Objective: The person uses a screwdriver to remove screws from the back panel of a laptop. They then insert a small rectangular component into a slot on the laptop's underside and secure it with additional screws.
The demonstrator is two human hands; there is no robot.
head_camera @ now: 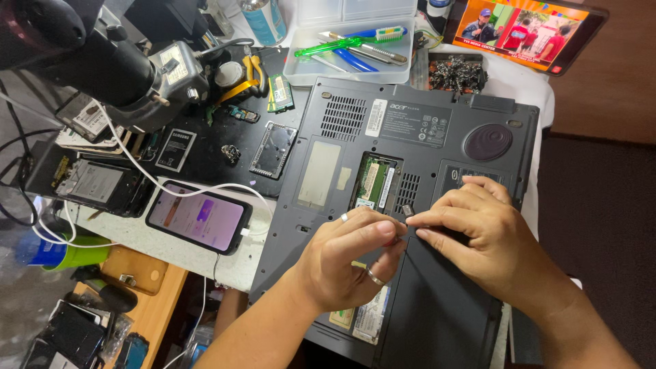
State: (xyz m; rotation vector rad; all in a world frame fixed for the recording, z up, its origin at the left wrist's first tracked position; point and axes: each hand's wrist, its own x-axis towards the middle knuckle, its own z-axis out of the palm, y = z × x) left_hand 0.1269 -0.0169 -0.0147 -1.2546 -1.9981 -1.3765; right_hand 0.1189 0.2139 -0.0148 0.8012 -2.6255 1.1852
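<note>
Both hands met over the underside of a grey laptop [355,130], which lay upside down on the workbench. The left hand [348,256] was curled, with its thumb and first finger pinched together near a small dark part [408,210] at the edge of the battery bay; whether it really gripped that part could not be told. The right hand [478,229] lay just beside it, fingertips touching the same place, thumb and forefinger pressed together, the other fingers resting on the laptop casing. The two hands were nearly touching one another at the fingertips.

Just beyond the hands, an open slot in the laptop showed green memory modules [374,181]. Farther from the hands, past the far edge of the laptop, stood a clear plastic tray [301,68] with a green toothbrush [342,42] and some tools inside. To the left of the left hand, a smartphone [198,215] with a lit screen lay on the bench, and a white cable [205,191] was plugged into it. Beyond the phone lay a black mat [205,147] with small phone parts, and above it a dark microscope [89,58]. Far beyond the right hand, a tablet [529,31] showed a video.
</note>
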